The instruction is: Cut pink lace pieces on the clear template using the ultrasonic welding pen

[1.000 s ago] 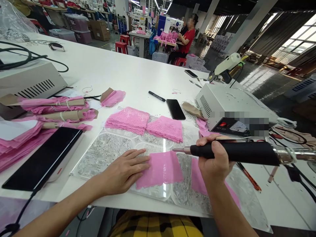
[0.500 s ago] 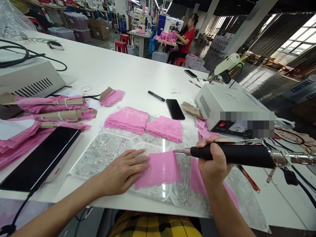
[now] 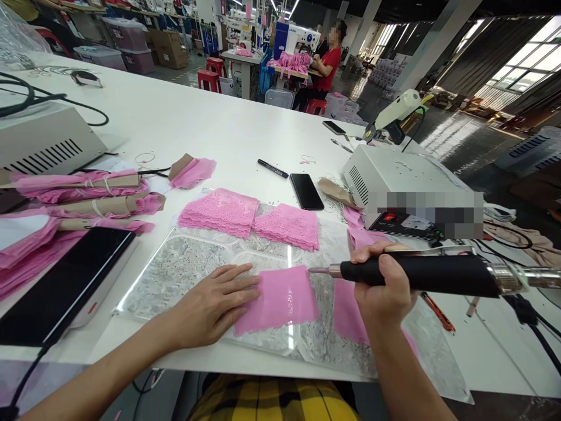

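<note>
My left hand (image 3: 208,307) lies flat with fingers stretched out, its fingertips on the left edge of a pink fabric piece (image 3: 280,299). The piece rests on a clear sheet over a grey marbled board (image 3: 193,254). My right hand (image 3: 385,286) is wrapped round a thick black hand tool with a tapered metal tip (image 3: 421,273). Its tip points left at the upper right corner of the piece; whether they touch, I cannot tell. Another pink piece (image 3: 348,310) lies partly beneath my right forearm. Two stacks of lace-edged pink pieces (image 3: 219,211) sit just beyond.
A grey control box (image 3: 407,175) stands at right, another box (image 3: 48,137) at left. Bundled pink fabric (image 3: 83,182) and a large black-screened device (image 3: 65,280) lie left. Nearby are a phone (image 3: 307,191), a marker (image 3: 272,168) and an orange cutter (image 3: 438,311). A person sits farther off.
The whole view has shifted slightly. The tool has moved a little to the right relative to the fabric piece. My left hand stays flat in the same place on it.
</note>
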Demonstrator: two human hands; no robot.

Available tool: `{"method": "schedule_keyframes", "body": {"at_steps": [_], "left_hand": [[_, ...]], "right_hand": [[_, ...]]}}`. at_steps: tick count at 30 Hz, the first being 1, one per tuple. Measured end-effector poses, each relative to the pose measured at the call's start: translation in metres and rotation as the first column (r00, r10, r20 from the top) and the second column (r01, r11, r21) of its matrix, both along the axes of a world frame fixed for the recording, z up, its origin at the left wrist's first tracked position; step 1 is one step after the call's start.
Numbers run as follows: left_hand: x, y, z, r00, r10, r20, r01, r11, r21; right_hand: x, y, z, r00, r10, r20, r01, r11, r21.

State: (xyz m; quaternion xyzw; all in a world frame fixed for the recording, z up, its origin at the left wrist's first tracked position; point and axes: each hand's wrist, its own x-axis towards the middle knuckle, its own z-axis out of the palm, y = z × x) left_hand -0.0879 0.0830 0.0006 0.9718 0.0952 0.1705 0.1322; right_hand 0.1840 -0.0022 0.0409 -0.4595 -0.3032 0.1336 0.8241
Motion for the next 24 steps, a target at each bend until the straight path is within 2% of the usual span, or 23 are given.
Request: {"method": "schedule_keyframes", "body": {"at_steps": [7,20,24], "left_hand": [[-0.001,0.0,0.001,1.0,-0.002,-0.021,0.002,1.0,-0.006],[0.001,0.0,0.002,1.0,0.007,-0.004,-0.007,0.999,-0.04],[0.001,0.0,0.004,1.0,0.01,-0.01,-0.01,0.999,-0.049]], "right_hand": [[0.001,-0.014,-0.002,1.0,0.011,0.018,-0.01,0.999,-0.053],[0.001,-0.012,-0.003,0.999,0.046,0.027,-0.045,0.998,-0.037],[0.004,-0.015,-0.002,0.999,0.033,-0.016,-0.033,0.999,-0.039]]}}
